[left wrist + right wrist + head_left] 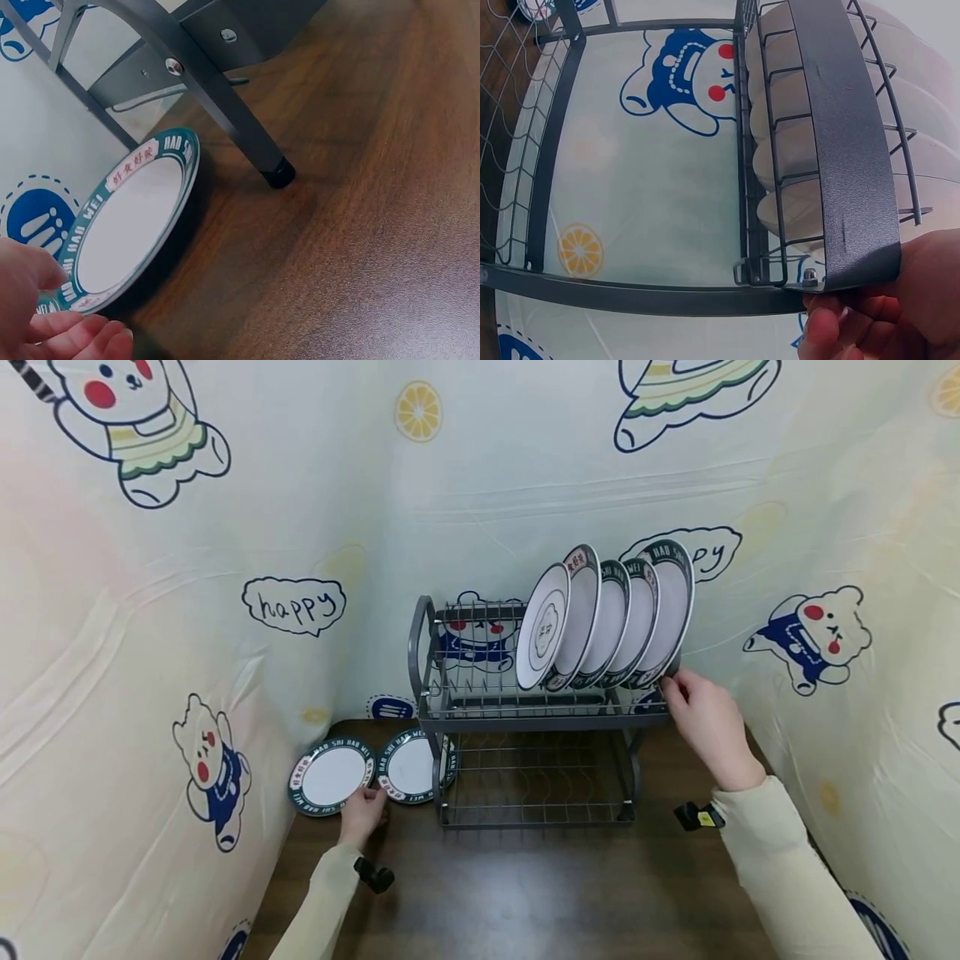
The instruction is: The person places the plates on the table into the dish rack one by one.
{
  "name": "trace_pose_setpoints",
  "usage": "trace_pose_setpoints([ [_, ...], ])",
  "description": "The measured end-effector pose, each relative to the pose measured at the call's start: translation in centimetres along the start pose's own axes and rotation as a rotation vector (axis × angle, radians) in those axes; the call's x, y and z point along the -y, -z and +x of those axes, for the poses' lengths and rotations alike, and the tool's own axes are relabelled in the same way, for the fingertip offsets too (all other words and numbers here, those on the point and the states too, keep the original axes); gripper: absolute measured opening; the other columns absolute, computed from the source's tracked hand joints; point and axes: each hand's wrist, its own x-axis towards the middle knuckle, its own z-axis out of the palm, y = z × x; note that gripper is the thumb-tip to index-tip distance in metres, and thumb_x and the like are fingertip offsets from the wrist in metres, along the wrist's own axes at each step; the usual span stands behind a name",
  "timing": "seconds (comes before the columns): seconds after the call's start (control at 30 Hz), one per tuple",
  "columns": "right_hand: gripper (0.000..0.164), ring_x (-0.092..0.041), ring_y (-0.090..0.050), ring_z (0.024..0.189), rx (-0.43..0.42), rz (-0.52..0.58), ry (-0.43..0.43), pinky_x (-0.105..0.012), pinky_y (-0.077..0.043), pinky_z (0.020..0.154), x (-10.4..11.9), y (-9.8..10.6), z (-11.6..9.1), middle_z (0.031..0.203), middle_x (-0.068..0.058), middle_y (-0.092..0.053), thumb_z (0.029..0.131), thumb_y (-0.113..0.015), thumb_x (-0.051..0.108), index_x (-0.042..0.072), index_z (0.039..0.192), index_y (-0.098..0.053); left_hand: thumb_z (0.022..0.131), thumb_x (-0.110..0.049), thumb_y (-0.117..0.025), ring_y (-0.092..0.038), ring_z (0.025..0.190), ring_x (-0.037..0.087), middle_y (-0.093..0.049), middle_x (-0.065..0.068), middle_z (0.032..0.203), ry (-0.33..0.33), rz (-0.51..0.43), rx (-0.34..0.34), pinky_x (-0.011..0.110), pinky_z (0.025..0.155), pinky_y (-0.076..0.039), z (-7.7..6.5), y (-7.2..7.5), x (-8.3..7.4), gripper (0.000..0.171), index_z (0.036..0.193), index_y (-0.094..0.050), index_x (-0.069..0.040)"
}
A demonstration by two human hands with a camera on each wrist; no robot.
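Note:
A dark grey two-tier dish rack [540, 723] stands on the table, with several white plates [546, 627] with dark green patterned rims upright in its upper tier. My right hand [708, 727] grips the right end of that tier; the right wrist view shows the fingers [825, 330] curled under the corner of the frame. To the left, my left hand [362, 814] pinches the near right rim of a green-rimmed plate [330, 775]. Beside it lies a second such plate [405, 768], partly behind the rack's left leg [232, 120]. In the left wrist view the pinched plate is mostly hidden.
The rack's lower tier [536, 824] holds no plates. Brown wooden table [540, 893] stretches in front of the rack. A cloth [480, 485] printed with bears and oranges hangs behind and along both sides, close to the plates on the left.

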Motion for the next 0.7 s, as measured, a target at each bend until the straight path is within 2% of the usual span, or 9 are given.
trace_pose_setpoints([
  [0.17,0.037,-0.020,-0.043,0.054,-0.014,0.008,0.010,-0.034,-0.033,0.049,-0.1,0.1,0.0,0.061,-0.001,-0.045,0.110,-0.049,0.024,0.006,0.079,-0.058,0.105,-0.025,-0.053,-0.068,0.083,0.022,-0.059,0.026,0.112,0.054,-0.075,0.039,0.031,0.071,-0.063,0.3,-0.4,0.4,0.043,0.129,-0.051,0.011],
  [0.37,0.036,-0.021,-0.044,0.055,-0.025,0.018,0.006,-0.034,-0.034,0.050,-0.1,0.1,-0.1,0.062,-0.002,-0.045,0.110,-0.049,0.024,0.007,0.079,-0.059,0.106,-0.025,-0.050,-0.067,0.083,0.021,-0.055,0.030,0.117,0.067,-0.141,0.028,0.031,0.071,-0.063,0.2,-1.2,0.7,0.046,0.134,-0.044,0.012],
  [0.53,0.036,-0.021,-0.045,0.057,-0.020,0.031,0.003,-0.034,-0.034,0.050,0.0,0.0,0.1,0.062,-0.001,-0.046,0.109,-0.049,0.024,0.007,0.080,-0.060,0.106,-0.024,-0.051,-0.065,0.074,0.013,-0.059,0.022,0.106,0.123,-0.226,0.016,0.025,0.066,-0.061,1.1,-1.5,1.0,0.045,0.133,-0.047,0.012],
  [0.7,0.036,-0.021,-0.044,0.057,-0.021,0.030,-0.001,-0.034,-0.034,0.051,-0.1,0.1,0.1,0.063,-0.001,-0.045,0.110,-0.048,0.024,0.007,0.080,-0.060,0.108,-0.023,-0.051,-0.067,0.072,0.010,-0.066,0.014,0.096,0.171,-0.300,0.041,0.023,0.066,-0.061,1.7,-1.7,0.8,0.042,0.132,-0.050,0.012],
])
